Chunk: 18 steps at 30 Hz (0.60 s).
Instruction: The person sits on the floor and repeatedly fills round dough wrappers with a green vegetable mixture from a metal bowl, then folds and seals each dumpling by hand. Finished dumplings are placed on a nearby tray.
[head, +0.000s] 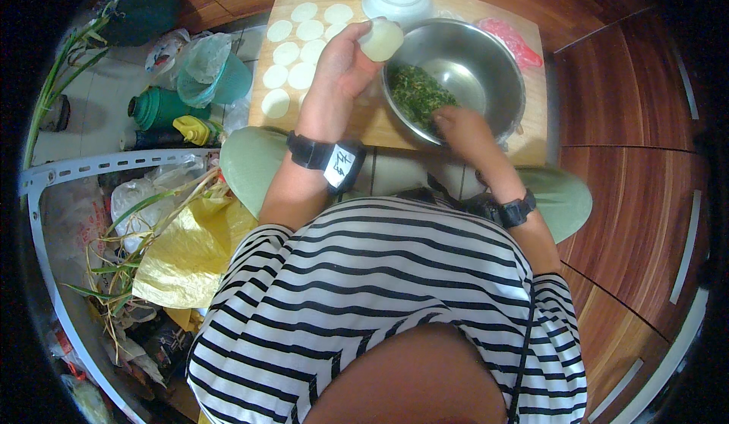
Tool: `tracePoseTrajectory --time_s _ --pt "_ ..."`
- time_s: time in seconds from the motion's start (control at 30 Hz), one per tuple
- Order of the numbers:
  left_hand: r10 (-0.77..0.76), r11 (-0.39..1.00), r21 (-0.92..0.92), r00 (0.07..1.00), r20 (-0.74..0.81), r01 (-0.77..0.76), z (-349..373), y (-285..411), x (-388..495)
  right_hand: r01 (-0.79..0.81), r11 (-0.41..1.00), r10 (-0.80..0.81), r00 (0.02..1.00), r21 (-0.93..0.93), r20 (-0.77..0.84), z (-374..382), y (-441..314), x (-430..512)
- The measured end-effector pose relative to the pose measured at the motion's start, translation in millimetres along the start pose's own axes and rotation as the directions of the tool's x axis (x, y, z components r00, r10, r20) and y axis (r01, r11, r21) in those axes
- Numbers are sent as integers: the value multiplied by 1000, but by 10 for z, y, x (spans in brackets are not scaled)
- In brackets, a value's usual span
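Note:
My left hand [346, 62] holds a round dough wrapper [383, 40] up by the left rim of a stainless steel bowl [484, 62]. A chopped green filling [418, 91] lies heaped along the bowl's left and near side. Over the near rim reaches my right hand [464, 133], its fingers down at the filling. Blur and the angle hide whether those fingers grip anything. Left of the bowl, several more dough wrappers [286, 54] lie flat in rows on a wooden board [347, 125]. My left forearm passes over part of the board.
An upturned white bowl [397, 0] stands behind the steel bowl, and a pink plastic bag [515, 42] lies to its right. Wooden cabinet fronts [621, 111] close in on the right. On the left floor are a teal basket [213, 76], a green flask [165, 108] and a metal rack [119, 161].

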State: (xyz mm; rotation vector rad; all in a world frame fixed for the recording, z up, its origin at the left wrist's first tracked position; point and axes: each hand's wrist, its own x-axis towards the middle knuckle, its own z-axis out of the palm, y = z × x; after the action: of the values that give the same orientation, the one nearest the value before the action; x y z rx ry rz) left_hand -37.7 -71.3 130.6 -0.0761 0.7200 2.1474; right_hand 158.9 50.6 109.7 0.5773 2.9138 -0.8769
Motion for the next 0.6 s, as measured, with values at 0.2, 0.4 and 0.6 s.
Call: tracePoseTrajectory --time_s 0.2,0.4,0.6 --pt "2 1000 6 1000 4 -2 -5 -7 10 44 999 -43 999 20 -33 13 42 3" --pt "-3 1000 21 1000 13 3 -25 -13 27 -7 970 1 1000 242 27 -70 146 15" --pt "-21 1000 -16 1000 -13 21 -55 -20 51 -144 927 113 988 345 108 -282 194 -17"
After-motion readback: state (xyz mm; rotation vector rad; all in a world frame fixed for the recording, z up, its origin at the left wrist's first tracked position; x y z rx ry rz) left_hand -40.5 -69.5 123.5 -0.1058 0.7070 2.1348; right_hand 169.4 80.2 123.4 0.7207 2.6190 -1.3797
